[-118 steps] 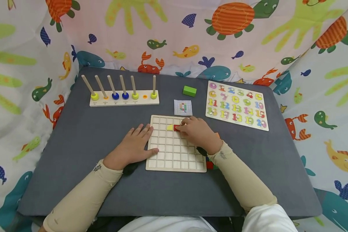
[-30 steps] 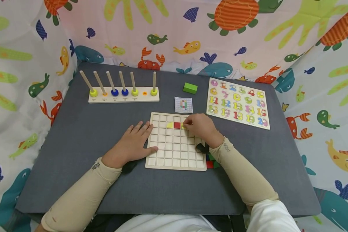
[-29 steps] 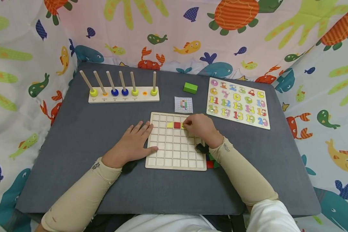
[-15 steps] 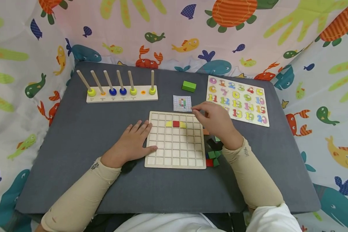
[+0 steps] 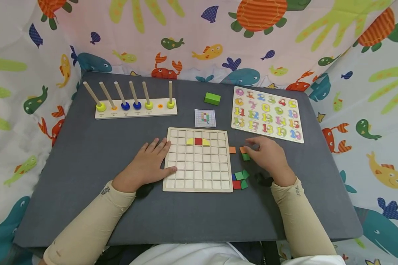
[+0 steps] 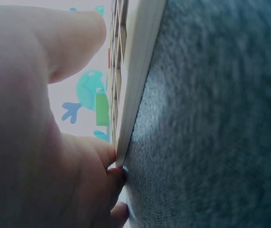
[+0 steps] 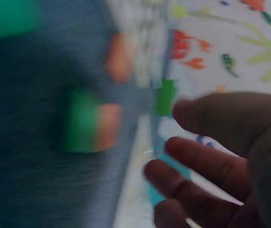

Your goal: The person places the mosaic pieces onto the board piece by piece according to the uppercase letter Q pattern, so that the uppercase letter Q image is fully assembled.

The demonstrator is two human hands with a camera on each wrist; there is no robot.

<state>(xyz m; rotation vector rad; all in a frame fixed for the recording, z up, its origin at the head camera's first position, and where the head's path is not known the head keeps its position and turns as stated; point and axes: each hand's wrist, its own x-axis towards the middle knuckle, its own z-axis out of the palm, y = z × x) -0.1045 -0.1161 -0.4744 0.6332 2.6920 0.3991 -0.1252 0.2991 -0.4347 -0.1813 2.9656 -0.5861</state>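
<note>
Across the front edge of the grey worktop (image 5: 199, 217), two beige sleeves (image 5: 86, 221). Set back from that edge, near the middle, a wooden grid board (image 5: 199, 175). Over its left rim, resting with the left hand (image 5: 145, 166), fingers straight and spread wide, thumb on the grid, holding nothing. Against or just beside the board's right rim, a small cluster: red tile (image 5: 236, 185), blue tile (image 5: 233, 177), green pieces (image 5: 239, 176). Farther back, toward the worktop's right edge, the right hand (image 5: 268, 156), with bent fingers and a moderate gap between thumb and forefinger; just beside the fingertips, an orange tile (image 5: 242, 150), with a green tile (image 5: 246, 157) on its near side. Impossible to tell whether touching; blurred in the right wrist view. Beside the board's right rim, another orange tile (image 5: 232, 150). In the grid's second row from the far side, a red square (image 5: 198, 141) between two yellow pieces (image 5: 189, 141). Beyond the board, a patterned card (image 5: 205, 118). Near the far right corner, a number board (image 5: 266, 112); near the far left corner, a peg stand (image 5: 136, 112) with coloured rings. Near the far edge, a green block (image 5: 212, 98). Behind, a sea-animal curtain (image 5: 136, 44).
</note>
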